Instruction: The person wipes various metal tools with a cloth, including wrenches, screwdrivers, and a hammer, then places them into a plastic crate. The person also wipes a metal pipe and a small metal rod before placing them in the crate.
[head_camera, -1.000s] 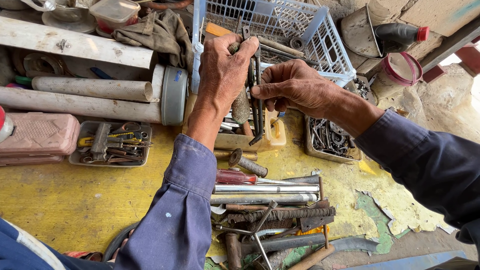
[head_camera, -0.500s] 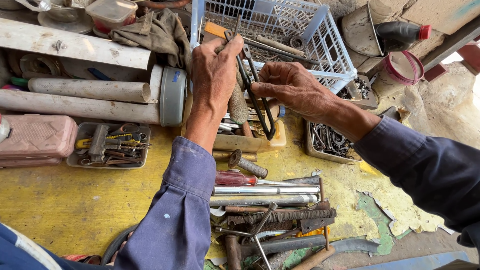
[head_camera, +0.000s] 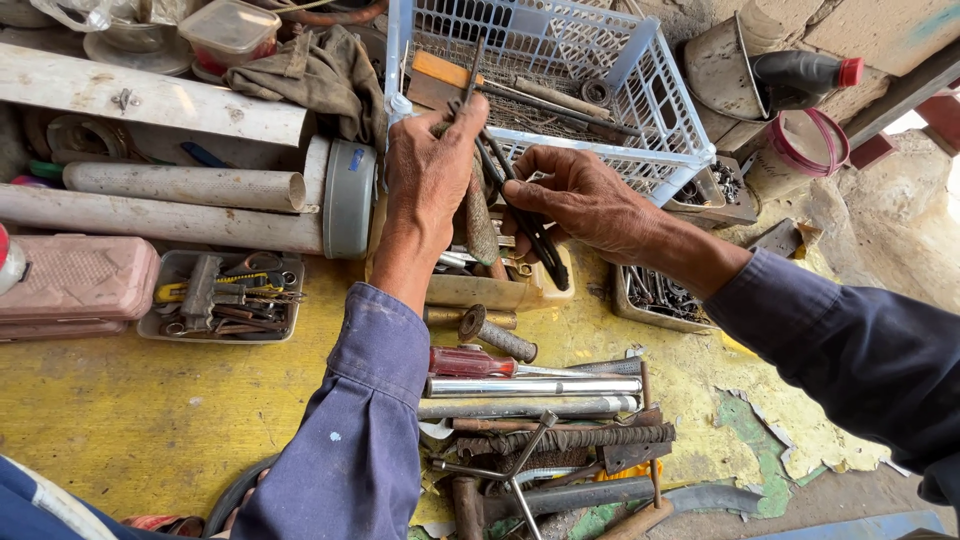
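My left hand is raised over a small beige tray and grips the upper end of a dark, thin metal tool with long black arms. My right hand comes in from the right and pinches the same tool lower down, its fingers closed around the black arms. The tool's tips point down toward the tray. Both hands are in front of a white-blue plastic crate that holds rods and a wood block. A rusty cylindrical part stands just under my left hand.
White pipes lie at left, beside a pink case and a tray of small tools. A red-handled screwdriver, steel tubes and rusty rods lie in front. A tray of bolts and a black bottle are at right.
Both hands have lifted the tool slightly up and toward the crate, and its black arms have swung from nearly vertical to slanting down to the right. The right hand's fingers shifted along it.
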